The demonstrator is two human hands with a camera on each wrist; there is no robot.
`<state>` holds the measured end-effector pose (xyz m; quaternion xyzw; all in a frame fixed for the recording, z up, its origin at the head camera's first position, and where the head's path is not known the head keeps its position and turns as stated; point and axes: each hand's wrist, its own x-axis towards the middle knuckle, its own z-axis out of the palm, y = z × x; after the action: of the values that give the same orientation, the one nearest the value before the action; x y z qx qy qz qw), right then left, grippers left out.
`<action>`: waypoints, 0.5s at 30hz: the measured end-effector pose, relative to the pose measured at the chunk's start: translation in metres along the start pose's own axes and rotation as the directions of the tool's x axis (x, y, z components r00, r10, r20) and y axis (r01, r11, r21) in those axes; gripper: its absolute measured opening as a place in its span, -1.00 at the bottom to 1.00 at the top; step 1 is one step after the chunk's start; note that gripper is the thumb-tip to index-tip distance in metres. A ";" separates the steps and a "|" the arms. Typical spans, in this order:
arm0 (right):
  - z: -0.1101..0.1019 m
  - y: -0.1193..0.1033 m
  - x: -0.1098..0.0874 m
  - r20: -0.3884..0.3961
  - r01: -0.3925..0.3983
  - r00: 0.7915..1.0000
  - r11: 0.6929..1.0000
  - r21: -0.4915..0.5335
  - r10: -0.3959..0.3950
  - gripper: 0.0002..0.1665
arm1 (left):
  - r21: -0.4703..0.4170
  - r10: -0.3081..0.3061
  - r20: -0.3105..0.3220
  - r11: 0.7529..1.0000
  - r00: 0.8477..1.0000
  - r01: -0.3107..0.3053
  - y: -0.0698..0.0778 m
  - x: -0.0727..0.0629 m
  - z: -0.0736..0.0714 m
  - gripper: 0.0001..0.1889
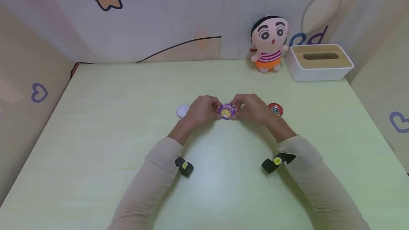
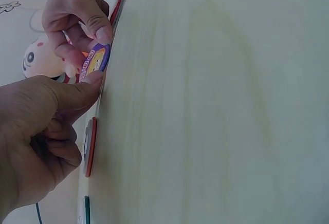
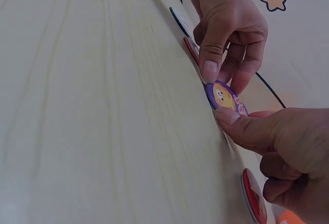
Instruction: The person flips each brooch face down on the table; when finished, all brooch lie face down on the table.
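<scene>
A small round purple badge [image 1: 226,111] with a yellow bear and lettering stands tilted on the table between both hands. My left hand [image 1: 202,110] pinches its left edge between thumb and fingers. On the opposite edge, my right hand [image 1: 252,108] pinches it the same way. In the right wrist view the badge [image 3: 224,96] shows its printed face, its lower rim close to the tabletop. A white disc [image 1: 183,111] lies left of my left hand, partly covered by it. Just beyond my right wrist is a red disc [image 1: 276,108] with a dark and white picture.
A red-edged disc [image 2: 90,147] and a teal-edged disc [image 2: 87,211] lie by my left hand in the left wrist view. At the table's back stand a plush doll [image 1: 269,43] and a white tissue box [image 1: 319,74] with a wooden lid. Printed curtains surround the pale table [image 1: 96,134].
</scene>
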<state>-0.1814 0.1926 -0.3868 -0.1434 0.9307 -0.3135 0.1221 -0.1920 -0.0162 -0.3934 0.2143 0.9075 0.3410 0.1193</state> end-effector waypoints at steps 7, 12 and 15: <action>-0.001 -0.002 0.000 0.000 0.001 1.000 1.000 0.020 -0.001 -0.61 | -0.020 -0.013 0.004 1.000 1.000 0.013 -0.002 0.001 0.000 -0.72; -0.003 -0.002 0.000 -0.012 -0.030 0.999 0.999 0.028 0.031 -0.64 | -0.033 0.003 -0.014 0.999 1.000 -0.004 -0.004 0.002 0.000 -0.74; -0.003 -0.001 0.001 -0.021 -0.046 0.999 0.998 0.034 0.047 -0.65 | -0.041 0.006 -0.013 0.999 1.000 -0.006 -0.004 0.003 0.000 -0.75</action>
<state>-0.1827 0.1930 -0.3835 -0.1161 0.9298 -0.3275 0.1216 -0.1959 -0.0174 -0.3957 0.2123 0.9005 0.3612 0.1166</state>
